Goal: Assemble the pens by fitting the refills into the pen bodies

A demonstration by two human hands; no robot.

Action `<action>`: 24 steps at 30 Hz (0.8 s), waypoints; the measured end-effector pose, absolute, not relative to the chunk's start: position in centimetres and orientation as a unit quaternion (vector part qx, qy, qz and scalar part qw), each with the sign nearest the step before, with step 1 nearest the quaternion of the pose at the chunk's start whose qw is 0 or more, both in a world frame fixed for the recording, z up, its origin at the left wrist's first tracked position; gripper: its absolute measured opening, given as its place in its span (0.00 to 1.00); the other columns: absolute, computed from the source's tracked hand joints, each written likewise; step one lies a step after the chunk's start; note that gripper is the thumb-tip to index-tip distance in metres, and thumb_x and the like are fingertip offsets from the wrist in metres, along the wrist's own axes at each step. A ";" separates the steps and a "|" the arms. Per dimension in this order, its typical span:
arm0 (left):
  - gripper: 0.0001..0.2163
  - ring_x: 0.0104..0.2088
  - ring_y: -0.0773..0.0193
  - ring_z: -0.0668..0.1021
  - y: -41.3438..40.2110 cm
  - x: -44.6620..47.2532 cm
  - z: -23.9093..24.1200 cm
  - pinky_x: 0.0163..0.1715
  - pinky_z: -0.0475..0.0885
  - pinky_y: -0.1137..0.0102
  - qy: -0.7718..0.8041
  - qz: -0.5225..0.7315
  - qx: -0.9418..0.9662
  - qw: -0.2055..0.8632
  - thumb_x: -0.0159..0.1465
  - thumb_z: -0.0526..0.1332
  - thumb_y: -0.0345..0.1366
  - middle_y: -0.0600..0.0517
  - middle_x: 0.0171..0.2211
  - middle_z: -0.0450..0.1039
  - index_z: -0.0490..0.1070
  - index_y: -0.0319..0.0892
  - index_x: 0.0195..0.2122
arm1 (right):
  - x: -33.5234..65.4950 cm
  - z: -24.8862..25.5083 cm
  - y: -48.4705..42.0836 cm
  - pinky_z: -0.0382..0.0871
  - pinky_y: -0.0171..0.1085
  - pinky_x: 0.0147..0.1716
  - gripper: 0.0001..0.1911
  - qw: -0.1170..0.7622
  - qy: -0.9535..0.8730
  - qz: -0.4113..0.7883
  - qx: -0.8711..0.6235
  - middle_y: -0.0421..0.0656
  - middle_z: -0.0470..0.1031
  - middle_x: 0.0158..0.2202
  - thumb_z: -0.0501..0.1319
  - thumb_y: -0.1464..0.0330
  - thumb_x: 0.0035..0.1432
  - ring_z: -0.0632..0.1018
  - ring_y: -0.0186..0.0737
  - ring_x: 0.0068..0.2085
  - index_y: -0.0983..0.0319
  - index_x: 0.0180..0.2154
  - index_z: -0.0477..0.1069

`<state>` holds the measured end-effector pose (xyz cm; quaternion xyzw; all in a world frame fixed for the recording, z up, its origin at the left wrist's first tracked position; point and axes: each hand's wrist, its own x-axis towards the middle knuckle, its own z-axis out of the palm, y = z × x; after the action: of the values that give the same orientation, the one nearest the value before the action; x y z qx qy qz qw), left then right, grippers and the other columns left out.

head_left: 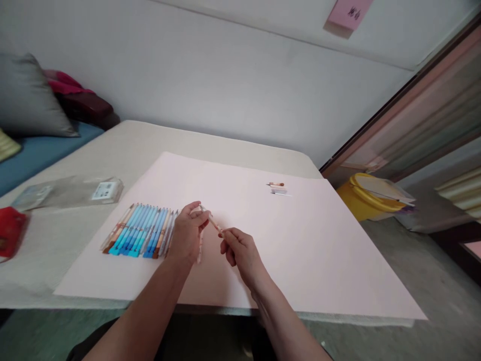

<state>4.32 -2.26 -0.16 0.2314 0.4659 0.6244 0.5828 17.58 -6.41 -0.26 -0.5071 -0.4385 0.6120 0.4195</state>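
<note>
Both my hands hover over a pale pink sheet (300, 240) on a low table. My left hand (188, 233) and my right hand (240, 250) each pinch one end of a thin pale pen (211, 220) held between them. A second pale pen piece (200, 245) hangs down below my left hand's fingers. Just left of my left hand lies a tidy row of several pens (141, 229), mostly blue, some orange and white.
Small pen parts (278, 188) lie far right on the sheet. A clear plastic packet (69, 191) and a red object (9, 230) sit at the table's left. Cushions (30, 98) are beyond. A yellow bucket (358, 198) stands on the floor at right.
</note>
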 end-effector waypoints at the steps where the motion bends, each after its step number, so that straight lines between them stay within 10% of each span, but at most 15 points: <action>1: 0.22 0.34 0.66 0.75 -2.3 4.3 -0.1 0.42 0.68 0.66 0.451 0.623 0.231 0.595 0.48 0.67 0.30 0.51 0.30 0.73 0.67 0.39 0.45 | 17.6 -0.2 -6.4 0.45 0.28 0.13 0.14 0.423 -0.428 0.620 -0.503 0.36 0.67 0.20 0.55 0.60 0.58 0.60 0.23 0.13 0.65 0.33 0.69; 24: 0.24 0.31 0.66 0.76 -2.4 4.1 0.6 0.40 0.68 0.66 0.431 0.615 0.265 0.604 0.49 0.67 0.29 0.56 0.24 0.70 0.66 0.40 0.47 | 18.2 -1.5 -6.4 0.40 0.27 0.13 0.11 0.394 -0.161 0.852 -0.306 0.33 0.65 0.19 0.59 0.66 0.55 0.49 0.18 0.12 0.67 0.35 0.71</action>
<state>4.15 -2.39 0.56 0.2655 0.4311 0.6152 0.6043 18.23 -6.41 -1.55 -0.3062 -0.1606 0.8515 0.3941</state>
